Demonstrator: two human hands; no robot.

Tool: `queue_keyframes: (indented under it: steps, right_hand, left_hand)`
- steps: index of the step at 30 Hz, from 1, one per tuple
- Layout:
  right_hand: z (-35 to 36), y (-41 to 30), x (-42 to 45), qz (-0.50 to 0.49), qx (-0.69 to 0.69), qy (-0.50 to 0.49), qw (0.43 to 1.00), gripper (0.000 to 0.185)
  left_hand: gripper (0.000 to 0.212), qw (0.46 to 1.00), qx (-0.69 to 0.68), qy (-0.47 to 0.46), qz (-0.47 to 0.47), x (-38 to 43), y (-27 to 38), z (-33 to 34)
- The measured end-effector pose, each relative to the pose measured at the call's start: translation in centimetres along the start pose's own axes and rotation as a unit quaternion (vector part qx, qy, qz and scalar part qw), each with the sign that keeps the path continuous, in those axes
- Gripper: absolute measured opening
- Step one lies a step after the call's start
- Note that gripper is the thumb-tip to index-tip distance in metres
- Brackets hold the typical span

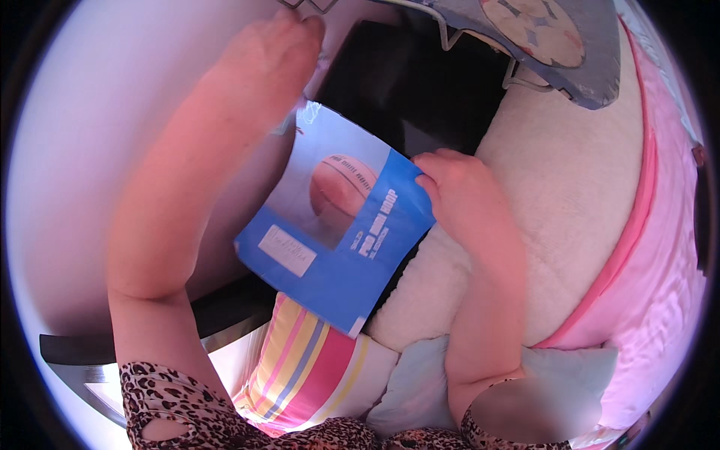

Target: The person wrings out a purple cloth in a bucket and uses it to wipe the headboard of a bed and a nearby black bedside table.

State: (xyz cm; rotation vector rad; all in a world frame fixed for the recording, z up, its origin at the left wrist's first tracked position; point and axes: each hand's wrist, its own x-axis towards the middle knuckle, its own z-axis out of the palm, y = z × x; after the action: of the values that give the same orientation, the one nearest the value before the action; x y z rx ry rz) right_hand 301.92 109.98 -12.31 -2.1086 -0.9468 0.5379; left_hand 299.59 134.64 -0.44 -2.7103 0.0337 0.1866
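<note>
A blue and white printed sheet or thin flat package (pixel 315 225), with a basketball pictured on it, hangs tilted in front of me. My right hand (pixel 455 191) pinches its right edge between thumb and fingers. My left hand (pixel 275 56) is raised at the upper left, fingers curled, close to a bent metal wire (pixel 444 34); whether it holds something is unclear. Above, a worn grey-blue board (pixel 596 84) with a round emblem lies partly out of view, the wire running along its near edge. The sheet's upper corner is just below my left wrist.
A pale wall (pixel 73 169) rises on the left. Behind the sheet is a black, glossy surface (pixel 416 84). A cream fleecy cover (pixel 562 185) with pink bedding (pixel 635 304) spreads to the right. Near my body are a striped cushion (pixel 309 365) and a pale blue-green cushion (pixel 413 382).
</note>
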Motion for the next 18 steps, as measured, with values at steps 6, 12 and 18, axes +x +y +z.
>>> queue_keyframes:
  steps: [6,12,18]
  right_hand:
    - [0.2,-0.5,0.2,-0.084,-0.078,0.197,0.974,0.011]
    - [-1.9,-3.1,-1.7,-0.042,-0.024,-0.153,0.987,0.021]
    - [0.4,-0.8,-2.5,-0.04,-0.031,-0.118,0.992,0.026]
  left_hand:
    - [0.026,0.981,-0.083,0.139,0.106,6.2,8.1,5.7]
    - [0.037,0.887,-0.357,0.091,0.277,8.8,14.2,10.1]
    - [0.026,0.944,-0.252,0.171,0.13,11.9,12.9,13.1]
